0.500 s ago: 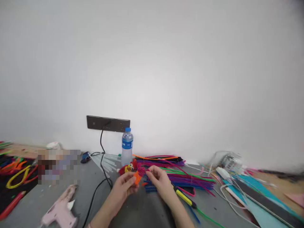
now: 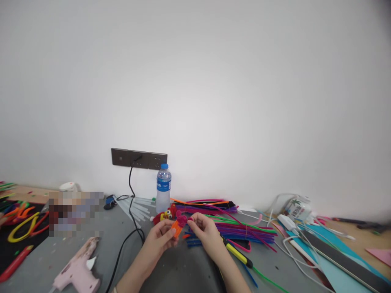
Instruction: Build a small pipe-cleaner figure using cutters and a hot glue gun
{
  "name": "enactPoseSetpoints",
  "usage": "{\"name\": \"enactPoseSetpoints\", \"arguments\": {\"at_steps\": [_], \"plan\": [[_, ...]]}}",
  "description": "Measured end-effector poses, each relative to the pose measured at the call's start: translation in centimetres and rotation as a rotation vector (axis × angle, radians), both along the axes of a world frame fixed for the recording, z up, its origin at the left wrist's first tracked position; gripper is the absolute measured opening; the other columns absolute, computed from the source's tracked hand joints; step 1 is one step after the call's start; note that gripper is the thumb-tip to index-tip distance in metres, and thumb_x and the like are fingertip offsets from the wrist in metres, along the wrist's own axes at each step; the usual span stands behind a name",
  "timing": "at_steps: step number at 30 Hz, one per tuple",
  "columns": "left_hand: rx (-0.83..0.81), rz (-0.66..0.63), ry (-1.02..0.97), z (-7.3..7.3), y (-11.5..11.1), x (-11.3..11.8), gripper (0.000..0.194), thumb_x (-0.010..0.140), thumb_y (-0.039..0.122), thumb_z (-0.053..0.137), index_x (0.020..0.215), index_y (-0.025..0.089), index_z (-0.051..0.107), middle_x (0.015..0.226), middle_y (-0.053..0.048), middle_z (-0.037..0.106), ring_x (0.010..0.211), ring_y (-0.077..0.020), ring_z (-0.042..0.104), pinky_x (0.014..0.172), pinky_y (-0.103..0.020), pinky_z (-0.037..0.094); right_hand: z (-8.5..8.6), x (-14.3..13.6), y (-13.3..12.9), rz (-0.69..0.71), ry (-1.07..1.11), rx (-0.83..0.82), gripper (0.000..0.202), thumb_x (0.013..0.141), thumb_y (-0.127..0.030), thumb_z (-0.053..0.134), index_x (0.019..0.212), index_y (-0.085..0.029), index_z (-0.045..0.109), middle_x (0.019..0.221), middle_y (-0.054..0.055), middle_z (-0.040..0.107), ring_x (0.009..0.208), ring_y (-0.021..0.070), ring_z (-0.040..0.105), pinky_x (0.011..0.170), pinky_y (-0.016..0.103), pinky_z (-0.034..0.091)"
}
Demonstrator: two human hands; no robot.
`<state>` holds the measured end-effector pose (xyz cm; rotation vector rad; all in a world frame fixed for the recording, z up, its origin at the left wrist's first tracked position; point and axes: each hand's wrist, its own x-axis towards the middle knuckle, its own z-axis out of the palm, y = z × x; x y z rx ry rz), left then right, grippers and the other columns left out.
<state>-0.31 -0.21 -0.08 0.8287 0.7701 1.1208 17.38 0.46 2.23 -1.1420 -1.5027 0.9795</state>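
In the lower middle, my left hand (image 2: 161, 239) has its fingers closed on the orange part of a small pink and orange fuzzy piece (image 2: 180, 223). The thumb and forefinger of my right hand (image 2: 205, 232) pinch a pink bit at that piece's right side. Just behind my left hand lies a red and yellow figure (image 2: 166, 215) with round eyes, partly hidden. Bundles of purple, green and blue pipe cleaners (image 2: 244, 232) lie behind and to the right of my right hand.
A water bottle (image 2: 163, 191) stands near the wall. A pink glue gun (image 2: 80, 270) lies at front left, near a black cable (image 2: 119, 252). Yellow-handled pliers (image 2: 23, 228) are far left. A yellow and black tool (image 2: 236, 253) and white cables (image 2: 301, 264) lie right.
The view is sharper now. Both hands remain in nearly the same place, still holding the pink and orange piece. At the far left edge, part of another hand has come into view.
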Motion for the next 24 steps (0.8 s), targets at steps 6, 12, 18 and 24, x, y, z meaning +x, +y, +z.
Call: {"name": "enactPoseSetpoints", "arguments": {"at_steps": [6,12,18,24], "plan": [[-0.01,0.0,0.029,0.2,0.0,0.0,0.044,0.052,0.043,0.09,0.08,0.017,0.069,0.066,0.002,0.065,0.06,-0.0093,0.06,0.061,-0.021,0.051,-0.2,0.2,0.1,-0.019,-0.047,0.008,0.045,0.075,-0.062,0.06,0.065,-0.02,0.048,0.058,-0.005,0.039,0.052,0.0112,0.035,0.052,0.025,0.026],[0.066,0.008,0.066,-0.4,0.3,-0.4,0.04,0.06,0.045,0.086,0.085,0.017,0.071,0.072,0.001,0.066,0.064,-0.0103,0.06,0.063,-0.022,0.051,-0.2,0.2,0.2,-0.022,-0.044,0.026,0.043,0.074,-0.059,0.064,0.064,-0.019,0.051,0.055,-0.006,0.04,0.05,0.0105,0.034,0.05,0.024,0.027],[0.041,0.047,0.094,-0.1,0.6,-0.9,0.047,0.057,0.048,0.087,0.088,0.016,0.071,0.074,-0.001,0.068,0.067,-0.0115,0.061,0.065,-0.022,0.05,0.3,2.9,0.3,-0.058,0.059,0.058,0.038,0.078,-0.056,0.064,0.085,-0.018,0.06,0.056,-0.007,0.04,0.049,0.0105,0.036,0.047,0.023,0.027],[0.09,0.013,0.183,-0.3,1.1,-1.7,0.044,0.055,0.043,0.088,0.082,0.016,0.068,0.076,0.0,0.069,0.067,-0.0114,0.059,0.064,-0.021,0.047,0.1,7.9,0.6,-0.374,0.125,0.11,0.045,0.077,-0.063,0.058,0.078,-0.019,0.058,0.052,-0.007,0.038,0.045,0.0112,0.034,0.044,0.024,0.027]]}}
